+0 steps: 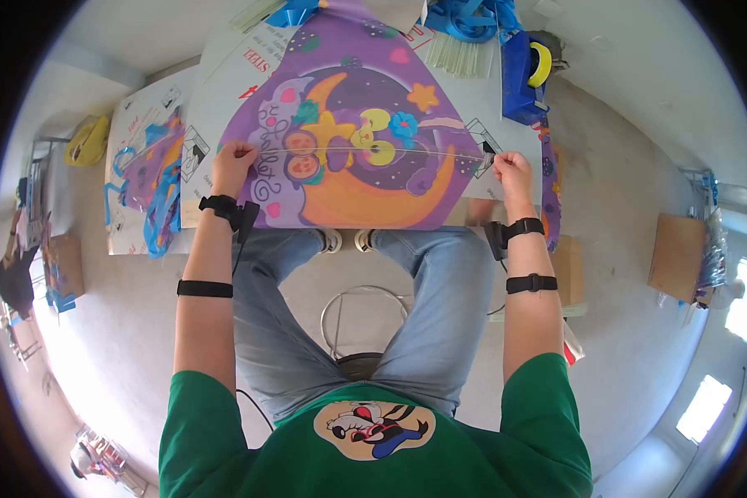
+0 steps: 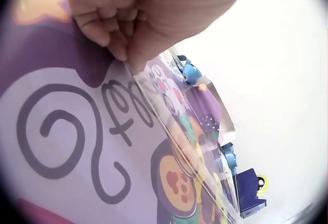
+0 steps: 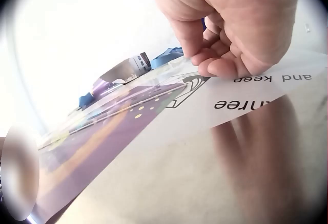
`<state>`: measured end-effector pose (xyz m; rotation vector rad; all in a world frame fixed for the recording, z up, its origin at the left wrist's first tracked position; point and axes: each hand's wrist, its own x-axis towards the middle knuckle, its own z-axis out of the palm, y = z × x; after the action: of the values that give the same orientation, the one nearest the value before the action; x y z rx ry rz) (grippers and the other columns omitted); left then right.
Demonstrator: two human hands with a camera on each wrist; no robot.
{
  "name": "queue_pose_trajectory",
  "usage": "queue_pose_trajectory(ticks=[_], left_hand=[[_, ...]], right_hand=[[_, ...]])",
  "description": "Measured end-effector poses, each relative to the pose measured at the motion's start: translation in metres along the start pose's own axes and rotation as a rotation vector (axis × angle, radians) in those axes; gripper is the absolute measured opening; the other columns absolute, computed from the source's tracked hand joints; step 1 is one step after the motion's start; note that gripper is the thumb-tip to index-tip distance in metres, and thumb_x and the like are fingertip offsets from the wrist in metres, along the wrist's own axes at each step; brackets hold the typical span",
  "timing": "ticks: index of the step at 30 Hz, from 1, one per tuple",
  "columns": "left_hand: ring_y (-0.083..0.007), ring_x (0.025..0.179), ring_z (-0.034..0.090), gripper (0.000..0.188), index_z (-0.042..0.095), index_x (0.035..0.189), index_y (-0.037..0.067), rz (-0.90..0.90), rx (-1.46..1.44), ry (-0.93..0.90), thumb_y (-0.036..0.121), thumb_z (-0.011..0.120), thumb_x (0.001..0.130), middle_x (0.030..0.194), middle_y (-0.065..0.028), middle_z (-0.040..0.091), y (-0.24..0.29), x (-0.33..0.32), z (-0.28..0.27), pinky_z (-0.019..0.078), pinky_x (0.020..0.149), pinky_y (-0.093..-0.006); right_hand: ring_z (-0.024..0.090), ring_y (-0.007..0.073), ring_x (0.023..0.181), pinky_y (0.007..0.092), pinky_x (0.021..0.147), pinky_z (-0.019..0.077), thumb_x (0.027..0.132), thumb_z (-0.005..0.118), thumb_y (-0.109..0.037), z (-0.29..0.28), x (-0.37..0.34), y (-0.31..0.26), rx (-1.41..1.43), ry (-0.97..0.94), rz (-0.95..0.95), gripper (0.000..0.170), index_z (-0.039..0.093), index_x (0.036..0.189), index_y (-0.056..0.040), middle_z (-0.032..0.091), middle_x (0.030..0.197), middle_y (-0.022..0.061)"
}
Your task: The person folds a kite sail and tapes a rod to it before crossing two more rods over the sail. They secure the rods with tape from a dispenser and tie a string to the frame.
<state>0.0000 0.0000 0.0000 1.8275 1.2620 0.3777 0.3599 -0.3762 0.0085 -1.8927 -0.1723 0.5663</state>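
Observation:
A purple printed plastic sheet (image 1: 349, 199) with a moon and a cartoon figure lies flat on the tabletop in front of me. Across its width runs a thin pale rod (image 1: 373, 149). My left hand (image 1: 235, 166) pinches the rod's left end between thumb and fingertips, close over the swirl lettering in the left wrist view. At the other end my right hand (image 1: 515, 174) has its thumb and fingertips together on the rod, just past the sheet's right corner. The right fingertips (image 3: 220, 68) are low over the tabletop's printed white covering (image 3: 287, 88).
A blue tape dispenser (image 1: 519, 100) with a yellow roll (image 1: 540, 65) stands at the back right. Beside it lie a bundle of pale sticks (image 1: 456, 56) and blue ribbon (image 1: 465, 21). More printed pieces with blue ribbons (image 1: 153, 212) lie on the left.

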Motion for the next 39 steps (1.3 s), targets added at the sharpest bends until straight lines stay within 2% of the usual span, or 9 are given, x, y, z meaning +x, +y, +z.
queue_pose_trajectory(ticks=[14,24,32,39], left_hand=[[-0.0109,0.075,0.059,0.019,0.064,0.094,0.001,-0.003,0.062,-0.001,0.012,0.07,0.079,0.082,-0.0032,0.065,-0.004,0.003,0.002,0.0467,0.069,-0.0244],[-0.0114,0.077,0.06,0.018,0.064,0.093,0.001,-0.008,0.031,-0.011,0.012,0.07,0.079,0.083,-0.0035,0.065,0.0,0.001,-0.001,0.0468,0.069,-0.0243],[-0.0095,0.074,0.058,0.015,0.065,0.091,0.002,-0.03,0.045,-0.005,0.011,0.069,0.08,0.081,-0.002,0.064,0.001,0.001,0.001,0.0458,0.067,-0.0234],[-0.0113,0.073,0.06,0.016,0.064,0.089,0.002,-0.016,0.006,0.01,0.011,0.07,0.078,0.079,-0.0029,0.065,-0.005,0.004,0.002,0.0478,0.067,-0.0252]], right_hand=[[0.053,0.0084,0.06,0.0229,0.056,0.0419,0.081,0.064,-0.009,0.004,0.001,0.003,-0.12,0.105,-0.059,0.007,0.062,0.082,-0.0021,0.059,0.068,0.001],[0.054,0.0083,0.06,0.0232,0.057,0.0426,0.079,0.064,-0.008,0.005,0.0,0.003,-0.149,0.095,-0.08,0.006,0.063,0.08,-0.0022,0.06,0.068,0.0012],[0.059,0.013,0.063,0.0276,0.06,0.0467,0.079,0.066,-0.012,0.005,0.009,0.015,-0.285,0.137,-0.137,0.008,0.064,0.079,-0.0035,0.064,0.07,0.0042],[0.061,0.0164,0.064,0.0301,0.061,0.0478,0.078,0.067,-0.013,0.006,0.012,0.017,-0.368,0.158,-0.156,0.01,0.064,0.079,-0.0038,0.065,0.07,0.0064]])
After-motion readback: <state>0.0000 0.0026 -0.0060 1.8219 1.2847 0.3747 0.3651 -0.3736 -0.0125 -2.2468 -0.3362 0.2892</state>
